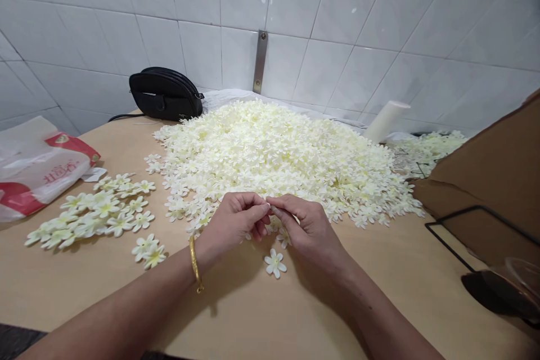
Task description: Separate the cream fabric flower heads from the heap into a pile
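Note:
A big heap of small cream fabric flowers (278, 152) covers the middle of the wooden table (261, 304). My left hand (236, 219) and my right hand (306, 225) meet at the heap's near edge, fingertips pinched together on something small and pale I cannot make out. A gold bangle (194, 264) sits on my left wrist. One single flower (275, 263) lies on the table just below my hands. A spread-out group of flowers (90, 214) lies to the left, with two more flowers (148, 250) nearer me.
A black pouch (164, 93) with a cable sits at the back left by the tiled wall. A white and red plastic bag (37, 166) lies at the far left. A white cylinder (386, 120), a brown cardboard box (489, 180) and a black wire frame (455, 236) stand on the right.

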Demonstrator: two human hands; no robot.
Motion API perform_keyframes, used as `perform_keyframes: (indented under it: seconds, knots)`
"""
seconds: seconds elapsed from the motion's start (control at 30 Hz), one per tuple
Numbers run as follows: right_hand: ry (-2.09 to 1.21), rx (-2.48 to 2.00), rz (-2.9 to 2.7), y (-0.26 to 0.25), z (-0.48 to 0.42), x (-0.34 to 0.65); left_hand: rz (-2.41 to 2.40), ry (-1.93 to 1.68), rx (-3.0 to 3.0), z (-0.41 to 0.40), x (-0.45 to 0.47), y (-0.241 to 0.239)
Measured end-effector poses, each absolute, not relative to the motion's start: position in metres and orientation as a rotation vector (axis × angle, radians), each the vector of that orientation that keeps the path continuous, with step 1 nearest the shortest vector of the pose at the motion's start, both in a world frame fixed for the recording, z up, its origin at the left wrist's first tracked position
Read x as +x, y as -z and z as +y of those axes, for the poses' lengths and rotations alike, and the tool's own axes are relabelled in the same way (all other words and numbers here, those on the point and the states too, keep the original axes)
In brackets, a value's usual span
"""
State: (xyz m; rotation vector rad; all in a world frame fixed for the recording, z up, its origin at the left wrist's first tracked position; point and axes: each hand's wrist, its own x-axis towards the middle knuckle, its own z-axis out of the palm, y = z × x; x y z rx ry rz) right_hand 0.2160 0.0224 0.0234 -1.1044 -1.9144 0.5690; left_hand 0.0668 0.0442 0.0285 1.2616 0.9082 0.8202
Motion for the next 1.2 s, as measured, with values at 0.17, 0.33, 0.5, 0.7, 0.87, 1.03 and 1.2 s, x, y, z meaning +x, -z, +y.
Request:
perform_keyframes:
  seconds: [0.17, 0.33, 0.5, 0.7, 0.87, 1.03, 1.2]
  knots:
    - [-0.662, -1.118, -1.866, -0.024, 0.023, 0.218, 0.871, -0.811, 1.263, 0.044, 0.067, -0.028]
    - [-0.747, -1.160, -1.815, -0.025, 0.023, 0.216, 0.949, -0.843, 1.354, 0.042, 0.067, -0.029]
    - [-0.612, -1.262, -1.772, -0.026, 0.021, 0.213, 0.970, -0.860, 1.391, 0.043, 0.066, -0.030]
    - [-0.438, -1.391, -1.676, -0.027, 0.023, 0.217, 1.006, -0.851, 1.341, 0.043, 0.066, -0.031]
    - [-0.661, -1.380, -1.393, -0.027, 0.031, 0.230, 0.996, -0.743, 1.336, 0.044, 0.064, -0.032]
    - [-0.795, -1.307, -1.271, -0.024, 0.037, 0.235, 0.980, -0.620, 1.343, 0.044, 0.063, -0.031]
    - [-0.584, -1.382, -1.371, -0.022, 0.037, 0.231, 0.969, -0.663, 1.279, 0.047, 0.062, -0.030]
